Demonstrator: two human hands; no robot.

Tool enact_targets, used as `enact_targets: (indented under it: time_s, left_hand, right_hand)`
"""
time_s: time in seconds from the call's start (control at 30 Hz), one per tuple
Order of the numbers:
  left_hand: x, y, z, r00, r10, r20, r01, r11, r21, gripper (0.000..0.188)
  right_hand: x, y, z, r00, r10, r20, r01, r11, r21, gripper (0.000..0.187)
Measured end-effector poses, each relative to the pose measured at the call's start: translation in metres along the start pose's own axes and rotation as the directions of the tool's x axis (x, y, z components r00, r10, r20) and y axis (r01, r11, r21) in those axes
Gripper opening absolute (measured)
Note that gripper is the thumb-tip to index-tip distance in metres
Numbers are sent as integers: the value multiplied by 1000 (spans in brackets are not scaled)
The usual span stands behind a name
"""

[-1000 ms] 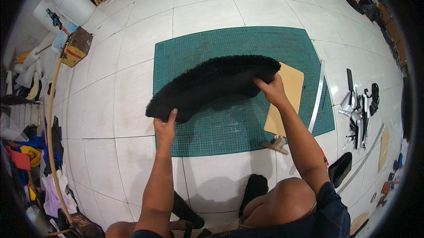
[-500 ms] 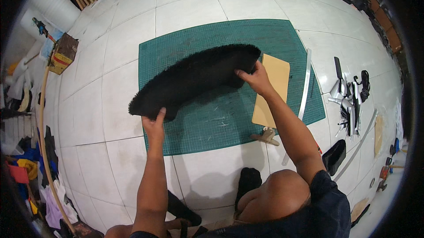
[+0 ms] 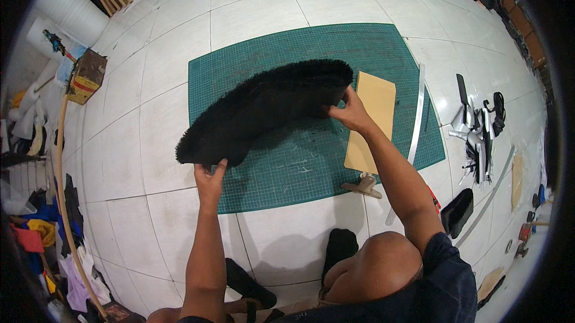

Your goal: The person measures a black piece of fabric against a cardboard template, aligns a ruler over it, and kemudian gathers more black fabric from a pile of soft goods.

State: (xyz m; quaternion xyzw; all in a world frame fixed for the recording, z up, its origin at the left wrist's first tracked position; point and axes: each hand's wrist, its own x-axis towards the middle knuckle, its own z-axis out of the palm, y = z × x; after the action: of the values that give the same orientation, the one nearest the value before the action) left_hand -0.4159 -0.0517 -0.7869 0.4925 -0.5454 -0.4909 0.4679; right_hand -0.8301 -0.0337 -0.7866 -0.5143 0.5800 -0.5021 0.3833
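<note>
A long, curved piece of black fabric with a shaggy, furry edge (image 3: 266, 98) is stretched between my hands above a green cutting mat (image 3: 299, 173). My left hand (image 3: 209, 178) pinches its near left end, thumb on top. At the right end, my right hand (image 3: 350, 112) grips the same fabric between thumb and fingers. Right of it lies a tan card (image 3: 372, 122), with a beige clamp (image 3: 363, 186) at its near end. A metal ruler (image 3: 417, 113) runs along the mat's right side.
Silver and black strips (image 3: 477, 137) lie on the white tiled floor to the right, near a dark shoe-like item (image 3: 457, 212). A wooden box (image 3: 88, 76) and a long pole (image 3: 61, 191) stand at the left. Rolls of white foam (image 3: 69, 8) are at the far left.
The fabric's surface has tilted a little and its furry edge shows more. My left thumb has shifted slightly down toward the fabric's near edge. Both hands keep their grip.
</note>
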Motion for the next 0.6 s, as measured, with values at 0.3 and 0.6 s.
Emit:
enact_targets:
  time_s: [0.3,0.6]
  left_hand:
    - [1,2,4,993,116,4,-116,988,99,54]
    - [4,57,29,996,58,-68,-63,995,-76,48]
  right_hand:
    - [-2,-8,8,998,-11,-63,12,1000,25,83]
    - [8,-45,12,995,-33,-90,50,977,205,78]
